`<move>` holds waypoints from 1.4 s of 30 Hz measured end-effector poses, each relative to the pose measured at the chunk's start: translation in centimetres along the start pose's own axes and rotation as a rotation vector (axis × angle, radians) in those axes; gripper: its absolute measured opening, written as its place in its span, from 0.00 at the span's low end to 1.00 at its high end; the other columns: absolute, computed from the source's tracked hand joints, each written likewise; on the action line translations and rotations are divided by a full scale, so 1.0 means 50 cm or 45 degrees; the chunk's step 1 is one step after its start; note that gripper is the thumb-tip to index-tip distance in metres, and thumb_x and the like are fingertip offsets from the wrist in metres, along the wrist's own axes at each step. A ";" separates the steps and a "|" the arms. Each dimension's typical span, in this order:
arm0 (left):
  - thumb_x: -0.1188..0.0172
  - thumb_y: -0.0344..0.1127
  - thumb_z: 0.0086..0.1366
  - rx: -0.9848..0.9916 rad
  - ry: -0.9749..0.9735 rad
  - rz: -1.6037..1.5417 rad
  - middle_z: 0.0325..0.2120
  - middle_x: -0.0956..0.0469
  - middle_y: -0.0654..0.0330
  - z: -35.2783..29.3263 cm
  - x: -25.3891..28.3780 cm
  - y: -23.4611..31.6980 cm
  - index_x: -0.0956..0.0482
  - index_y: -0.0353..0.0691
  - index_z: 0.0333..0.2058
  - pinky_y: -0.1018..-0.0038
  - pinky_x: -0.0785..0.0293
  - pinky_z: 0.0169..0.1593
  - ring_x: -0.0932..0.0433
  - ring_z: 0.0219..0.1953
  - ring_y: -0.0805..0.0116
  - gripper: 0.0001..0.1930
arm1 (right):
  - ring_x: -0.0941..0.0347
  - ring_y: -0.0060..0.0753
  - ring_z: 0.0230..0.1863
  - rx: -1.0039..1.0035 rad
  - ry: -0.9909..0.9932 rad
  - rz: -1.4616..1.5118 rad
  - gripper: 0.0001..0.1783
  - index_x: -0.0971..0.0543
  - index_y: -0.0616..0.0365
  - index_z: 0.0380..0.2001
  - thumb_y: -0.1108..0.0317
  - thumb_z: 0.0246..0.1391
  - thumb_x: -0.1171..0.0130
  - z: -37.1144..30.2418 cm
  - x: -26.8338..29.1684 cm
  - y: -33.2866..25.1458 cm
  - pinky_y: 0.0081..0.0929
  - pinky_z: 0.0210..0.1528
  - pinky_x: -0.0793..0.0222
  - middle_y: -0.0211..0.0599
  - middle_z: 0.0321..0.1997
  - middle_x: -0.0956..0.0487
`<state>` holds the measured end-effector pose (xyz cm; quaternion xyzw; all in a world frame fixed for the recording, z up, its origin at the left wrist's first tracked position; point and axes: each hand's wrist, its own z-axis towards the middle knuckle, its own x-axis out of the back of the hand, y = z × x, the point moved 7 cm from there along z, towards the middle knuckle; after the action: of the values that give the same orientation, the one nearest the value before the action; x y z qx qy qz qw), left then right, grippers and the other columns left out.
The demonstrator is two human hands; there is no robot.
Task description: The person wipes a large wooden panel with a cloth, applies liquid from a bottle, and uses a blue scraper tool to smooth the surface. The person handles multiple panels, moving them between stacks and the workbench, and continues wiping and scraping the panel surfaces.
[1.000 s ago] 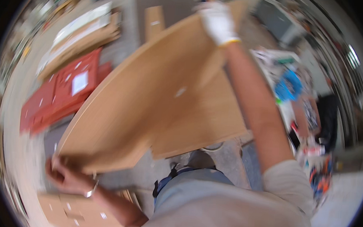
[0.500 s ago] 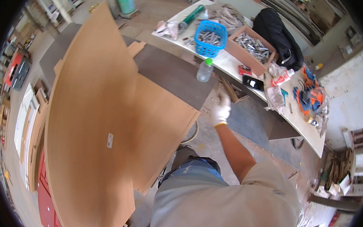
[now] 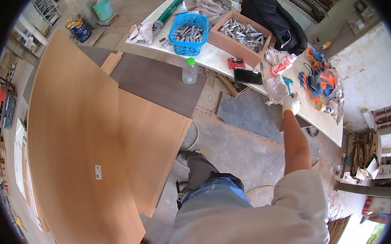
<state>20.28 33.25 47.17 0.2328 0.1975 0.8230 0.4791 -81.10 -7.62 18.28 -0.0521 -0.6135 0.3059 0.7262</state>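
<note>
My right hand (image 3: 291,104), in a white glove with a yellow cuff, is at the near edge of the white table (image 3: 323,122). Its fingers look curled in, and whatever is in them is hidden by the glove. Just beyond the fingertips lies a small teal tool (image 3: 288,84), with a crumpled pale rag (image 3: 276,90) beside it. My left hand does not show. To my left stands a large curved wood-grain panel (image 3: 76,137), joined to a flat wood-grain panel (image 3: 147,141); a small white label (image 3: 98,172) is on the curved one.
The white table carries a blue basket (image 3: 188,34) and a wooden box (image 3: 235,51) of metal fittings, a phone (image 3: 248,76), a white-and-red bottle (image 3: 283,64), gloves (image 3: 312,86) and a black bag (image 3: 273,19). A green-capped bottle (image 3: 189,72) stands on a dark board (image 3: 158,79). A hose (image 3: 193,144) crosses the floor.
My right hand has moved right, from beside the dark board to the white table's edge near the teal tool. The view has shifted right, so the panels appear farther left.
</note>
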 end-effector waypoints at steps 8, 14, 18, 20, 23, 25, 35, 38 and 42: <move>0.26 0.42 0.61 0.047 -0.004 -0.275 0.32 0.17 0.55 -0.004 -0.053 -0.014 0.17 0.33 0.40 0.67 0.22 0.39 0.19 0.34 0.65 0.18 | 0.21 0.50 0.57 0.251 -0.390 -0.417 0.23 0.17 0.45 0.54 0.56 0.59 0.50 0.305 -0.117 0.064 0.43 0.59 0.26 0.48 0.55 0.18; 0.31 0.40 0.65 0.289 -0.042 -0.369 0.34 0.16 0.55 -0.102 -0.112 -0.152 0.18 0.35 0.40 0.65 0.20 0.43 0.19 0.34 0.62 0.14 | 0.21 0.48 0.57 0.411 -0.337 -0.369 0.23 0.18 0.46 0.55 0.53 0.63 0.51 0.536 -0.132 0.082 0.43 0.60 0.27 0.43 0.56 0.18; 0.38 0.42 0.71 0.352 -0.034 -0.232 0.44 0.17 0.51 0.113 0.040 -0.129 0.22 0.34 0.50 0.65 0.19 0.47 0.18 0.42 0.59 0.18 | 0.22 0.47 0.56 0.536 -0.589 -0.382 0.23 0.20 0.48 0.56 0.56 0.62 0.50 0.297 -0.310 -0.013 0.42 0.58 0.26 0.44 0.57 0.19; 0.43 0.42 0.74 0.437 -0.007 -0.006 0.49 0.19 0.48 0.084 0.029 -0.195 0.24 0.35 0.57 0.66 0.18 0.50 0.19 0.46 0.58 0.20 | 0.22 0.46 0.56 0.621 -0.495 -0.356 0.23 0.20 0.49 0.57 0.57 0.62 0.49 0.321 -0.257 -0.041 0.42 0.58 0.26 0.44 0.57 0.20; 0.39 0.41 0.70 0.303 -0.095 0.005 0.54 0.22 0.54 0.086 0.015 -0.196 0.24 0.38 0.58 0.65 0.25 0.56 0.22 0.51 0.62 0.22 | 0.23 0.46 0.56 0.694 -0.419 -0.276 0.23 0.22 0.50 0.58 0.59 0.61 0.49 0.301 -0.234 -0.077 0.41 0.56 0.25 0.44 0.57 0.21; 0.36 0.43 0.68 0.507 -0.004 -0.211 0.46 0.19 0.59 0.051 0.013 -0.170 0.21 0.42 0.54 0.65 0.25 0.51 0.22 0.49 0.65 0.19 | 0.23 0.45 0.56 0.738 -0.354 -0.242 0.24 0.23 0.51 0.59 0.61 0.61 0.48 0.276 -0.219 -0.109 0.41 0.55 0.25 0.45 0.57 0.21; 0.35 0.40 0.70 0.407 0.175 -0.184 0.34 0.24 0.67 0.005 -0.007 -0.075 0.16 0.36 0.42 0.78 0.32 0.44 0.29 0.36 0.76 0.12 | 0.25 0.43 0.55 0.685 0.061 0.136 0.27 0.28 0.56 0.63 0.68 0.59 0.46 0.091 -0.089 -0.180 0.39 0.51 0.22 0.46 0.58 0.24; 0.39 0.40 0.72 0.310 0.231 -0.056 0.35 0.25 0.64 -0.010 0.004 -0.065 0.16 0.34 0.41 0.75 0.32 0.46 0.29 0.38 0.74 0.13 | 0.25 0.42 0.54 0.704 0.157 0.496 0.29 0.29 0.58 0.64 0.70 0.58 0.45 -0.005 -0.016 -0.235 0.38 0.49 0.21 0.46 0.59 0.25; 0.45 0.38 0.75 0.211 0.289 0.015 0.33 0.25 0.64 -0.018 -0.007 0.001 0.16 0.34 0.38 0.76 0.33 0.45 0.30 0.37 0.74 0.14 | 0.26 0.41 0.54 0.761 -0.271 1.030 0.31 0.31 0.60 0.65 0.73 0.57 0.44 -0.235 0.019 -0.343 0.38 0.47 0.20 0.47 0.59 0.26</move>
<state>19.89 32.84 46.39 0.1781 0.3163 0.8276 0.4281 -63.70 -17.47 23.97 -0.0440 -0.5007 0.7280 0.4663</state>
